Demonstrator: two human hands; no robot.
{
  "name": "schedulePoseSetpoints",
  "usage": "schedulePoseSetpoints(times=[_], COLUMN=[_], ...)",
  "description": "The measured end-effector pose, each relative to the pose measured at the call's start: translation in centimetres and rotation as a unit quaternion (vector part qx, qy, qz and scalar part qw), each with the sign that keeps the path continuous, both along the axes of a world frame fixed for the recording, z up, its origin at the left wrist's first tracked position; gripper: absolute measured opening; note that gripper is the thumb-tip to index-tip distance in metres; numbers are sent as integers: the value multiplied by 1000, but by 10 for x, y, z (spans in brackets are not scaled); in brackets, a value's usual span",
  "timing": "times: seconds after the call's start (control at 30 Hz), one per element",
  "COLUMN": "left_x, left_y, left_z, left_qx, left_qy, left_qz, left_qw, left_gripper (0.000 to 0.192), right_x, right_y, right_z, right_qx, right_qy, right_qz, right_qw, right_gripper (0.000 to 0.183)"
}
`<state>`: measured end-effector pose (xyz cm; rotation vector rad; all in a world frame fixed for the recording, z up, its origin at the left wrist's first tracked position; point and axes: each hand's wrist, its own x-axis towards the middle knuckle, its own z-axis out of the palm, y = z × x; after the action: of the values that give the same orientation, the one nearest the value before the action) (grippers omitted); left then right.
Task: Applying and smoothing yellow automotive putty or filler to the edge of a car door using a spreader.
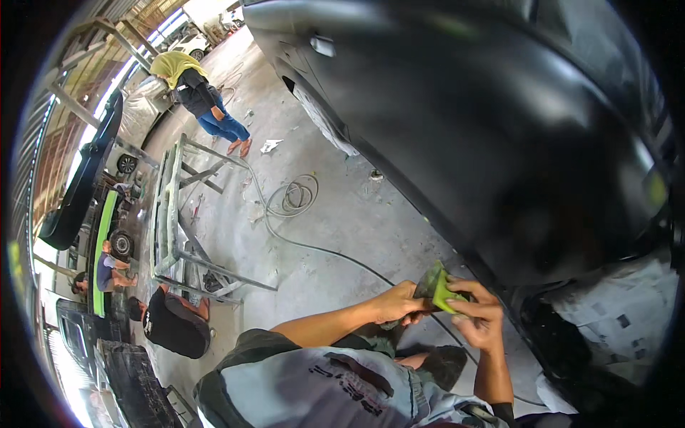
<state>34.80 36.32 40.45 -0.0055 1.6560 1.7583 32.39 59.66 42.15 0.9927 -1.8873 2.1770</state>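
My right hand (477,314) pinches a bright green flat piece (443,293), which looks like a plastic filler spreader. My left hand (397,305) grips a thin dark grey plate or scraper (426,283), its far end meeting the green piece. Both hands are close together in front of my torso, just left of the lower edge of a matte black car body (428,134). Neither hand touches the car. My fingers hide part of both pieces, so the dark one's full shape is not visible.
A hose (332,254) runs under my hands from a coil (293,195) on the concrete floor. Left of it stands a metal frame stand (174,214). One person (198,96) stands beyond; another (176,323) crouches at left. Masking paper (615,315) covers the car's wheel area.
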Motion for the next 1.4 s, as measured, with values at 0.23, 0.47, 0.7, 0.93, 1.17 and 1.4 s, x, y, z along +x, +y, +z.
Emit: schedulePoseSetpoints(times=[0.23,0.47,0.7,0.93,1.17,1.4], left_x=[35,72,112,120,106,82], left_y=[-2,-4,33,2,-91,-240], left_z=[136,195,175,147,148,156], left_qx=[-25,58,238,233,292,237], left_qy=[49,146,88,65,62,100], left_qz=[86,131,375,395,449,511], left_qw=[995,979,892,886,842,820], left_gripper=[39,34,28,22,25,25], right_x=[-3,30,60,75,45,-25], right_y=[6,43,-5,-73,-159,-273], right_z=[141,164,153,160,136,172], right_qx=[200,121,-183,-183,-54,46], right_qy=[97,-40,-330,-339,-288,-187], right_qz=[5,-7,34,80,114,193], right_qw=[975,992,926,919,949,962], right_gripper=[37,31,34,36,35,54])
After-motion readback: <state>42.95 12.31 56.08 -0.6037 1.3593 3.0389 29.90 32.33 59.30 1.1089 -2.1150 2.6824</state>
